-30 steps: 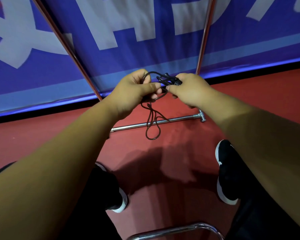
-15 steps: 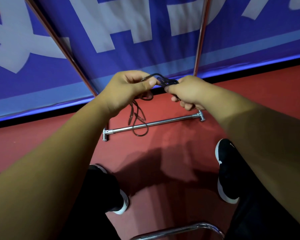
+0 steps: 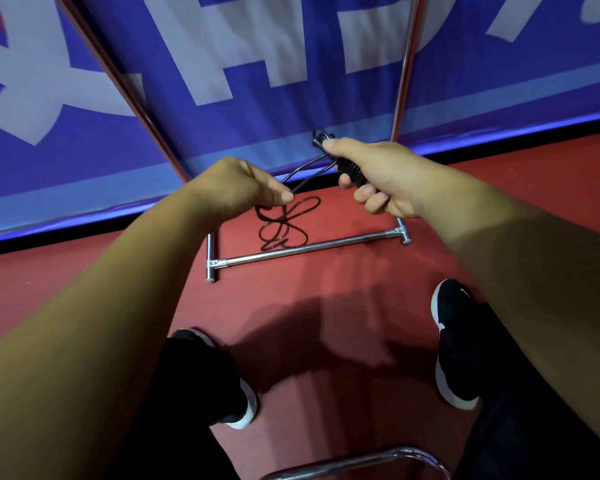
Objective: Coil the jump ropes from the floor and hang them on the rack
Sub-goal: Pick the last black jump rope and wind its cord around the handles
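Observation:
A black jump rope [image 3: 284, 226] hangs in loose loops between my hands, above the red floor. My right hand [image 3: 378, 174] grips the rope's black handles [image 3: 349, 168], with the thumb on top. My left hand [image 3: 236, 188] pinches the cord a short way left of the handles, and the loops dangle below it. The chrome rack [image 3: 309, 249] stands in front of me; its low crossbar runs just behind the hanging loops and its two uprights rise past the top edge.
A blue banner [image 3: 291, 64] with large white letters stands behind the rack. My two black shoes [image 3: 454, 341] are on the red floor [image 3: 326, 323]. A curved chrome tube [image 3: 361, 462] shows at the bottom edge.
My hands have drawn apart: the right one rose to the right with the handles, the left one stayed low. The cord between them has stretched out and the loops hang lower.

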### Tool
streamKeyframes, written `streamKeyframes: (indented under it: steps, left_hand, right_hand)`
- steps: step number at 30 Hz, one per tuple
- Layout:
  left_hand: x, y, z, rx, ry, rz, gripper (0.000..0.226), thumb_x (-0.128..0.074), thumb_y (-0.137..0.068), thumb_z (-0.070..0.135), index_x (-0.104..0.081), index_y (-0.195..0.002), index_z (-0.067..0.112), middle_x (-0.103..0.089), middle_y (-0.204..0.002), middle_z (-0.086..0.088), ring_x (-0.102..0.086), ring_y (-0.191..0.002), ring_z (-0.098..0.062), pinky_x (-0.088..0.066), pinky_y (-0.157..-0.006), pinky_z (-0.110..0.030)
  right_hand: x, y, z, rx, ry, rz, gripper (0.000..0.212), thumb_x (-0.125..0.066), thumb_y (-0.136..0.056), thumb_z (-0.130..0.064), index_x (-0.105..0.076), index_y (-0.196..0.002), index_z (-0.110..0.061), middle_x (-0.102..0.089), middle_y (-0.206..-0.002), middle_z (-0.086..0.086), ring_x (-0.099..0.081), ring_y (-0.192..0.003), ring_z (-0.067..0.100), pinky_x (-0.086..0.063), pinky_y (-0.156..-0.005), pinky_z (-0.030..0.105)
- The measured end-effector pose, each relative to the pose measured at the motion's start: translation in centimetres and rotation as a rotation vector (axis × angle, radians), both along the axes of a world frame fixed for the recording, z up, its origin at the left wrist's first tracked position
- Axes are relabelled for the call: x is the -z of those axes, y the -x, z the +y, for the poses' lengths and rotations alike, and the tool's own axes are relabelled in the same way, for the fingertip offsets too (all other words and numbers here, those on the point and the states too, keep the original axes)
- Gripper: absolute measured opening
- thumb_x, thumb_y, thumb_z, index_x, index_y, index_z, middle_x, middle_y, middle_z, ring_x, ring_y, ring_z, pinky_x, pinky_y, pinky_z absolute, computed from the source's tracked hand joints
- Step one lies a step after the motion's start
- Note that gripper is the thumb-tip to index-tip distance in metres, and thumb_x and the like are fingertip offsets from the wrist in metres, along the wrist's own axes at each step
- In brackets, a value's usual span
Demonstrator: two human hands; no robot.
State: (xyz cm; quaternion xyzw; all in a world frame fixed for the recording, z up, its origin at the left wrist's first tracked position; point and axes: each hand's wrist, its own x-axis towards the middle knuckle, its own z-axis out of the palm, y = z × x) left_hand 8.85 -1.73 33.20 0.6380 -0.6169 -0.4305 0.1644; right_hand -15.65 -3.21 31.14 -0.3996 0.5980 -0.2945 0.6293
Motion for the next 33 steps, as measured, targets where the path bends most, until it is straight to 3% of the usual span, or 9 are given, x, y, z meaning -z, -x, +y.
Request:
streamKeyframes:
  steps: [5, 8, 11, 14, 19, 24, 28, 30, 33]
  left_hand:
    - [-1.1, 0.7, 0.8, -0.049, -0.008, 0.179, 0.015, -0.087, -0.079, 0.006, -0.073, -0.083, 0.005, -0.071, -0.079, -0.015, -0.066, -0.057, -0.009, -0.048, -0.053, -0.014]
    - [-1.0, 0.8, 0.4, -0.109, -0.010, 0.348, 0.037, -0.082, -0.082, -0.007, -0.051, -0.087, 0.014, -0.062, -0.078, -0.014, -0.066, -0.057, -0.017, -0.045, -0.043, -0.015]
    - [-0.5, 0.4, 0.3, 0.091, -0.103, 0.246, 0.028, -0.083, -0.086, 0.012, -0.061, -0.103, 0.010, -0.061, -0.074, -0.009, -0.062, -0.060, -0.021, -0.052, -0.055, -0.023]
    - [0.3, 0.8, 0.9, 0.316, -0.111, 0.004, 0.023, -0.076, -0.093, 0.040, -0.074, -0.092, 0.017, -0.053, -0.065, -0.006, -0.049, -0.055, -0.016, -0.047, -0.053, -0.025]
    - [0.8, 2.3, 2.0, 0.239, -0.100, 0.080, 0.041, -0.060, -0.103, 0.048, -0.061, -0.079, 0.015, -0.046, -0.057, -0.001, -0.038, -0.045, -0.015, -0.039, -0.042, -0.024]
    - [0.1, 1.9, 1.4, 0.197, 0.034, 0.202, 0.052, -0.044, -0.108, 0.053, -0.058, -0.078, 0.013, -0.064, -0.072, -0.004, -0.051, -0.054, -0.017, -0.045, -0.055, -0.027]
    - [0.6, 2.0, 1.1, 0.136, -0.082, 0.512, 0.030, -0.047, -0.111, 0.032, -0.060, -0.100, 0.007, -0.068, -0.075, -0.009, -0.065, -0.066, -0.020, -0.055, -0.082, -0.040]
    - [0.9, 2.1, 1.2, 0.135, -0.141, 0.608, 0.025, -0.043, -0.112, 0.022, -0.059, -0.114, 0.003, -0.069, -0.076, -0.008, -0.072, -0.075, -0.022, -0.058, -0.088, -0.037]
    - [0.9, 2.1, 1.0, 0.132, -0.156, 0.704, 0.020, -0.043, -0.111, 0.015, -0.060, -0.112, 0.005, -0.069, -0.081, -0.005, -0.073, -0.080, -0.021, -0.059, -0.094, -0.038]
  right_hand:
    - [0.2, -0.1, -0.1, 0.067, 0.024, -0.040, 0.035, -0.065, -0.100, -0.057, -0.059, -0.108, -0.023, -0.058, -0.076, 0.000, -0.030, -0.048, 0.010, -0.018, -0.042, 0.018]
    - [0.0, -0.1, -0.1, 0.094, 0.013, -0.045, 0.029, -0.064, -0.100, -0.050, -0.057, -0.100, -0.023, -0.059, -0.073, 0.000, -0.030, -0.048, 0.011, -0.018, -0.041, 0.019]
    - [-0.2, -0.3, -0.1, 0.110, 0.017, -0.047, 0.027, -0.065, -0.098, -0.046, -0.058, -0.099, -0.020, -0.060, -0.072, 0.001, -0.029, -0.047, 0.012, -0.018, -0.042, 0.019]
    - [-0.3, -0.4, -0.1, 0.114, 0.021, -0.086, 0.024, -0.064, -0.095, -0.042, -0.058, -0.100, -0.018, -0.059, -0.071, 0.002, -0.027, -0.047, 0.012, -0.016, -0.042, 0.019]
    - [-0.3, -0.2, -0.3, 0.119, 0.005, -0.185, 0.024, -0.067, -0.097, -0.042, -0.054, -0.099, -0.022, -0.057, -0.073, 0.001, -0.025, -0.049, 0.011, -0.015, -0.040, 0.019]
    - [-0.4, 0.2, -0.1, 0.088, 0.030, -0.218, 0.026, -0.071, -0.100, -0.044, -0.060, -0.106, -0.021, -0.059, -0.074, 0.001, -0.028, -0.049, 0.010, -0.018, -0.038, 0.020]
    - [-0.6, 0.3, -0.2, 0.055, 0.050, -0.187, 0.029, -0.072, -0.099, -0.044, -0.058, -0.104, -0.019, -0.062, -0.076, 0.002, -0.028, -0.049, 0.011, -0.018, -0.039, 0.020]
    - [-0.5, 0.2, -0.3, 0.042, 0.055, -0.187, 0.028, -0.071, -0.099, -0.043, -0.057, -0.104, -0.019, -0.063, -0.077, 0.002, -0.028, -0.048, 0.010, -0.017, -0.040, 0.020]
    - [-0.6, 0.1, -0.3, 0.043, 0.061, -0.214, 0.029, -0.071, -0.099, -0.043, -0.058, -0.103, -0.017, -0.063, -0.079, 0.002, -0.028, -0.048, 0.010, -0.018, -0.039, 0.020]
